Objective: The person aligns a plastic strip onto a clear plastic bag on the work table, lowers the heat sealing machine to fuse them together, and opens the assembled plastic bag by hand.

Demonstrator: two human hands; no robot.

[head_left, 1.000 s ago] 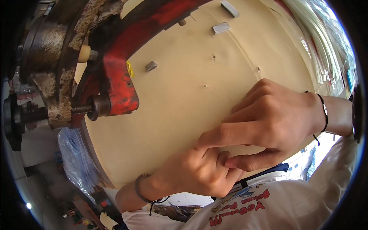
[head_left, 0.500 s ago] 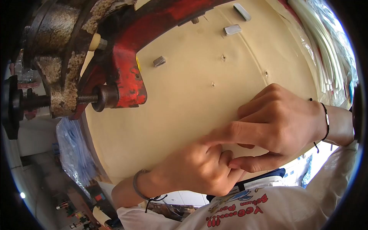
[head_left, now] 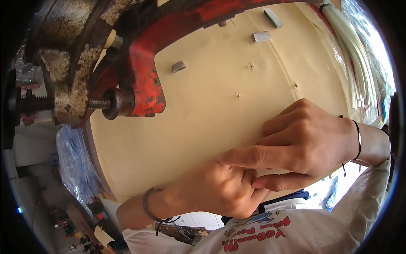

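Observation:
My left hand (head_left: 218,186) rests at the near edge of the tan-covered table (head_left: 169,139), its fingers curled under and partly hidden. Whether it holds anything cannot be seen. Over it lies my right hand (head_left: 296,148), its index finger reaching across the left knuckles and its thumb touching the left fingers. The right hand's other fingers are bent, and no object shows in it. Farther back on the tan sheet lie a small metal block (head_left: 178,66), a second block (head_left: 261,37) and a longer metal bar (head_left: 273,18).
A red metal frame (head_left: 146,84) with a screw clamp (head_left: 114,103) stands at the left and arches across the back. Plastic-wrapped pale strips (head_left: 353,63) lie at the right edge. Clear plastic bags (head_left: 76,165) hang at the left edge. Small holes mark the sheet.
The view has shifted, so the frame and metal blocks appear farther right. My hands stay together, with the right index finger moving slightly over the left knuckles.

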